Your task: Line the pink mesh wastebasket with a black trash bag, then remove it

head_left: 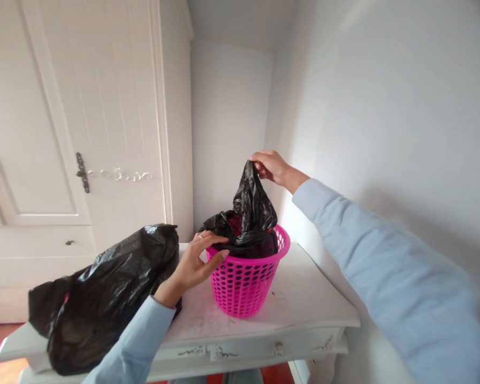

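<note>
A pink perforated plastic basket (244,285) stands upright on a white table (304,296). Inside it sits a black plastic bag (256,205), bunched up, with a little red showing among its folds. My right hand (272,167) pinches the top of this bag and holds that part up above the rim. At the basket's left rim rests my left hand (196,261), thumb and fingers apart, touching the rim and the edge of the bag. To the left, a second, bulging black plastic bag (108,288) lies on the table, with a small red spot near its left end.
A white wardrobe (116,117) with dark metal handles rises behind on the left. Pale walls (232,117) meet in a corner behind the basket, and one runs close along the right. The table has a drawer with a knob (279,349) at its front.
</note>
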`<state>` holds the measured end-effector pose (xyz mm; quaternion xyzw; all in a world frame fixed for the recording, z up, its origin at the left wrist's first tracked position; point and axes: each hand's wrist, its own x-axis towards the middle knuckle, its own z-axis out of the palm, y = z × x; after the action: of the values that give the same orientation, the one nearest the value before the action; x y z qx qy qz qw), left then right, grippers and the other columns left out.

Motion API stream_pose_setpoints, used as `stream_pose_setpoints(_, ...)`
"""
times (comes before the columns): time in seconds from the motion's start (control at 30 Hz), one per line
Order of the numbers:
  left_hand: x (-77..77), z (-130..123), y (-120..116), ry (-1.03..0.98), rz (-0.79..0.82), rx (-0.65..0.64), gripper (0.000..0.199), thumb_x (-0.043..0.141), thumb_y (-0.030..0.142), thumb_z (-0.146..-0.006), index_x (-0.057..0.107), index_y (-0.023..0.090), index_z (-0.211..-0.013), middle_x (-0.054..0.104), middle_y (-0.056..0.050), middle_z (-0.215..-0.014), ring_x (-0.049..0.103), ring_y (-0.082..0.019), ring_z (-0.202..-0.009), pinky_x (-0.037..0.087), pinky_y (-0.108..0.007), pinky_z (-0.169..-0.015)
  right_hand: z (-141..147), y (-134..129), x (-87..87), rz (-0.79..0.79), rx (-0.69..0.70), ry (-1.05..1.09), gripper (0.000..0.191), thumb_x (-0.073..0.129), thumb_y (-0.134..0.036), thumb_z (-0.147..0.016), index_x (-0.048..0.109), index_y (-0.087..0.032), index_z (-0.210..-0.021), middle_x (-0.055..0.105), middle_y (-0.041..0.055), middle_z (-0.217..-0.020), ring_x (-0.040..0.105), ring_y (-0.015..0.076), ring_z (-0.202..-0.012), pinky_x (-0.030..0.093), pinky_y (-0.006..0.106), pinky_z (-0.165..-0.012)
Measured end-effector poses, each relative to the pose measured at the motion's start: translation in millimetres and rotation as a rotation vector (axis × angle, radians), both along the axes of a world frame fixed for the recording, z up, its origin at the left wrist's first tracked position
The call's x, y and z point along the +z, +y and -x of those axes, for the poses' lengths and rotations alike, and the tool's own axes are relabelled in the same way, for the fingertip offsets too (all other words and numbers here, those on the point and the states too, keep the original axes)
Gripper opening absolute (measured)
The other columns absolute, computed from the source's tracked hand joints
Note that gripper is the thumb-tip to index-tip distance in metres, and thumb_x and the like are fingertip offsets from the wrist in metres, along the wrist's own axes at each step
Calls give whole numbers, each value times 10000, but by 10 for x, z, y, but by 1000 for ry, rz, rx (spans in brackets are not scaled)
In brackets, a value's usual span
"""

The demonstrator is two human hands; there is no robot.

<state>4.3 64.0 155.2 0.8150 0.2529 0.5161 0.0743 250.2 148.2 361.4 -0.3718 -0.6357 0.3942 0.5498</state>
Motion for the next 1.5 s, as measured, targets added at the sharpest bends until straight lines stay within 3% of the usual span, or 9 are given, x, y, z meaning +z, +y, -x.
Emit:
stream_pose_setpoints(0.17,36,-79,-32,-58,-26,56,269,663,317,-898,706,210,-1142,710,-78,-989,646,-223,-950,483,-399,-902,141,102,387,-267,-39,-16,267,681,-185,-743,432,-209,-650,435,-75,-469,344,55,-369,276,183,-366)
stream_pose_setpoints(0.4,245,32,-52,-334,134,70,380,624,427,-914,656,192,-1211,716,-60,-993,658,-194,-935,507,-342,-868,8,-173,622,-302,-67,-253,199,676,-125,-737,494,-183,-681,497,-44,-529,448,75,-445,373,180,-414)
stream_pose_setpoints(0.57,467,134,142,-298,219,213,347,592,417,-899,690,164,-1114,739,-70,-948,679,-209,-887,524,-339,-822,-234,-552,467,-122,96,-330,156,724,-162,-714,570,-150,-732,592,-2,-730,577,95,-652,503,198,-576)
stream_pose_setpoints(0.77,677,-54,541,304,154,225,441,681,408,-852,712,227,-1253,701,-99,-1290,595,-333,-1227,431,-455,-1052,-358,-805,291,-166,186,-167,204,755,-211,-663,559,-163,-693,704,77,-1128,665,195,-882,569,313,-699)
stream_pose_setpoints(0.83,692,-105,620,461,106,158,454,701,336,-841,700,284,-1293,669,-78,-1353,518,-353,-1313,357,-494,-1109,-396,-835,268,-173,190,-125,230,754,-224,-670,530,-172,-682,721,88,-1104,678,208,-865,572,332,-685)
stream_pose_setpoints(1.0,656,-96,654,637,62,153,347,556,163,-890,786,299,-1111,748,-75,-1076,581,-306,-1150,332,-498,-1081,-586,-821,132,-141,108,-87,203,752,-223,-678,556,-179,-705,733,75,-839,680,187,-733,564,296,-639)
stream_pose_setpoints(1.13,676,-62,620,743,25,217,480,568,183,-881,667,284,-1340,692,-133,-1175,580,-335,-1174,405,-466,-1016,-735,-773,-42,-84,89,-51,158,736,-219,-714,582,-182,-718,702,44,-765,659,160,-691,562,272,-625)
stream_pose_setpoints(1.3,709,-141,655,878,112,103,552,534,213,-900,563,311,-1443,716,-79,-1239,681,-242,-1039,490,-322,-919,-812,-769,-194,-16,93,85,95,702,-226,-736,617,-185,-743,696,23,-782,668,155,-707,574,280,-669)
stream_pose_setpoints(1.5,666,-282,687,992,205,146,420,575,149,-797,749,246,-1166,777,-96,-1049,720,-247,-901,517,-299,-768,-965,-780,-313,10,73,206,101,694,-225,-738,601,-195,-713,697,12,-762,668,153,-703,573,281,-686)
